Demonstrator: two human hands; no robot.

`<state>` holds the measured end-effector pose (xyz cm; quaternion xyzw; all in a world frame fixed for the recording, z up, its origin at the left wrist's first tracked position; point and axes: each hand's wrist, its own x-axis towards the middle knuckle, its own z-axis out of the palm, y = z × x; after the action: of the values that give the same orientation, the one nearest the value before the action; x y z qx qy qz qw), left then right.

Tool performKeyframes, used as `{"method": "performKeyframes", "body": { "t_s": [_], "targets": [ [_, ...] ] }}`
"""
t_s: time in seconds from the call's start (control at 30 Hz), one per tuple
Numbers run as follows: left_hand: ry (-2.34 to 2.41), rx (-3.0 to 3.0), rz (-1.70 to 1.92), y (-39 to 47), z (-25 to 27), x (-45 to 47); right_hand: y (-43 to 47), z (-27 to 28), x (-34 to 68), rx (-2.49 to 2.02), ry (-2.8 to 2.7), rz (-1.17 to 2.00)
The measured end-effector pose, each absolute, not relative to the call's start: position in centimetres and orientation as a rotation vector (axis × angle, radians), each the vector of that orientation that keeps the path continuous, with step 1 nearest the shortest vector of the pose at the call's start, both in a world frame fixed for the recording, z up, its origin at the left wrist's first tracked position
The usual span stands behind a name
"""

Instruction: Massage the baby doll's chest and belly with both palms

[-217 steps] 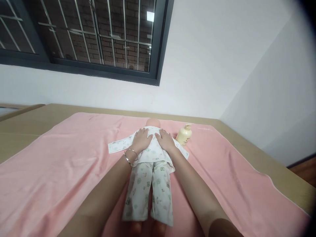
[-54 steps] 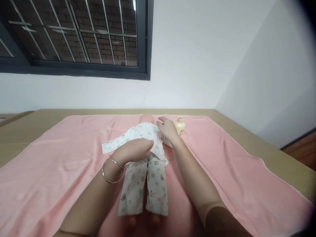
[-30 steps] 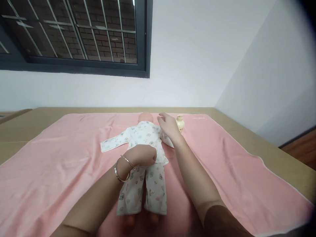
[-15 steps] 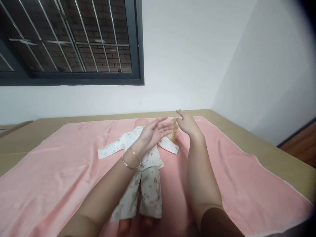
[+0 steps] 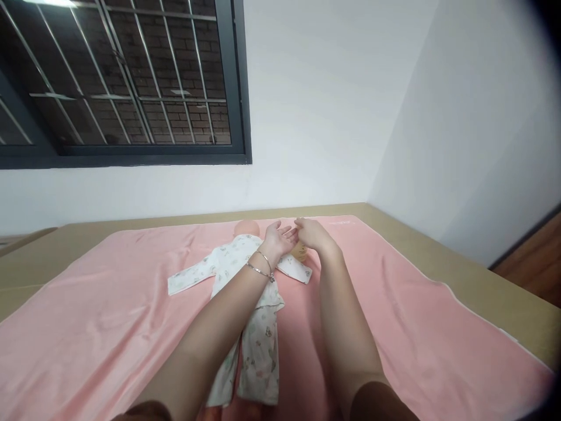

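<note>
Head view, left to right. Dark-framed window [image 5: 118,82] with bars sits upper left in the white wall. Pink towel [image 5: 87,327] covers the tan bed surface [image 5: 491,286]. Doll [image 5: 245,280] in a white printed outfit lies on its back mid-towel, head [image 5: 244,227] toward the wall, legs toward the camera, one sleeve [image 5: 188,276] spread flat to the left.

Left hand [image 5: 280,238] stretches forward over the doll's chest, forearm crossing above the torso, two thin bangles [image 5: 260,268] at the wrist. Palm is turned up, fingers loosely spread, nothing in it; grip released. It floats above the doll's shoulder, not visibly touching the clothes.

Right hand [image 5: 312,234] reaches forward just beside the left, knuckles up, fingers curled downward over the cream lotion bottle [image 5: 300,252]. Fingertips of both hands nearly meet. The bottle stands on the towel just right of the doll's right sleeve, mostly hidden under the right hand; only a patch of its cream body shows. Hand looks pressed on the bottle's top, but whether it closes round it I cannot tell. Bottle's contents not visible, cap hidden.

Right of the arms, plain towel runs to the bed edge; wooden floor [image 5: 534,263] shows at far right.
</note>
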<state>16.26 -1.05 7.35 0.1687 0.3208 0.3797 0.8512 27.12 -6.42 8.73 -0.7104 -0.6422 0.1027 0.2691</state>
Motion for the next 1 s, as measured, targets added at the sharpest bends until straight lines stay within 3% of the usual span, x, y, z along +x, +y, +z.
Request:
{"method": "performKeyframes", "body": {
  "t_s": [0.5, 0.8, 1.0],
  "targets": [
    [0.599, 0.367, 0.745, -5.3, 8.8, 6.0, -6.4, 9.2, 23.9, -2.049, -1.632, 0.055],
    [0.553, 0.452, 0.901, -5.2, 11.1, 3.3, -8.6, 9.0, 14.3, -1.332, -1.946, 0.281],
    [0.650, 0.498, 0.911, -6.1, 12.0, 1.4, -10.5, 7.7, 10.1, -1.255, -1.960, 0.425]
  ]
}}
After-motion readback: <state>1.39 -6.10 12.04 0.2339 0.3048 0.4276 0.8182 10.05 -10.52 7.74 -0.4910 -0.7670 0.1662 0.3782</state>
